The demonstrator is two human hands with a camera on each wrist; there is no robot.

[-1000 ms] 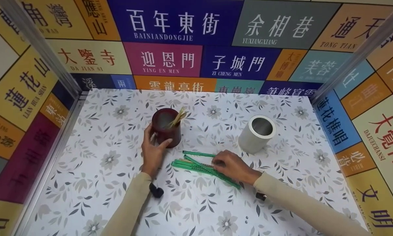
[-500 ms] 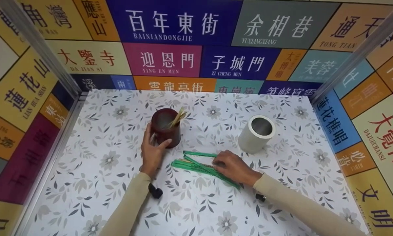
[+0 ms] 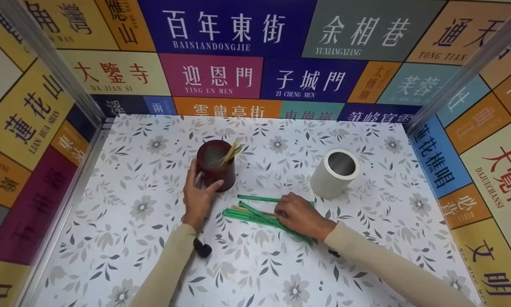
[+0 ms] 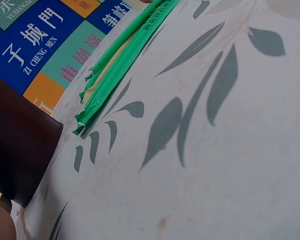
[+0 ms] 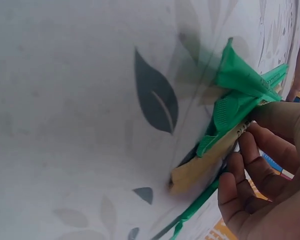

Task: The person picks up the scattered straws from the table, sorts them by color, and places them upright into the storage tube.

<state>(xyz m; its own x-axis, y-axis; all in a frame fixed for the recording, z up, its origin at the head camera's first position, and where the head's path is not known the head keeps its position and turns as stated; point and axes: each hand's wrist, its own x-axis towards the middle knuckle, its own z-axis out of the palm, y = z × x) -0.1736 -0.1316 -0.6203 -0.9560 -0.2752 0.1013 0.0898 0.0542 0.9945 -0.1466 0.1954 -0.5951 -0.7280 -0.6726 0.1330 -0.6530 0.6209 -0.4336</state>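
My left hand [image 3: 197, 200] holds a dark red cylindrical cup [image 3: 224, 177] at its near left side, thumb across the front. Several thin yellowish sticks [image 3: 232, 153] lean out of the cup's right rim. To the right, my right hand [image 3: 304, 216] is over a small pile of slim green wrapped packets [image 3: 234, 212] lying on the table. In the right wrist view, its thumb and index finger pinch a tan wrapped stick [image 5: 197, 172] among the green wrappers [image 5: 240, 102]. The hand hides part of the pile.
A white cylindrical cup [image 3: 325, 183] with a grey inside stands upright, behind and right of the right hand. A floral sheet covers the table [image 3: 144, 238]. Panels with large Chinese characters [image 3: 225, 30] enclose the back and sides.
My right hand has shifted slightly among the packets. The right end of the farthest green packet now shows beyond the hand. The left hand and both cups stay where they were.
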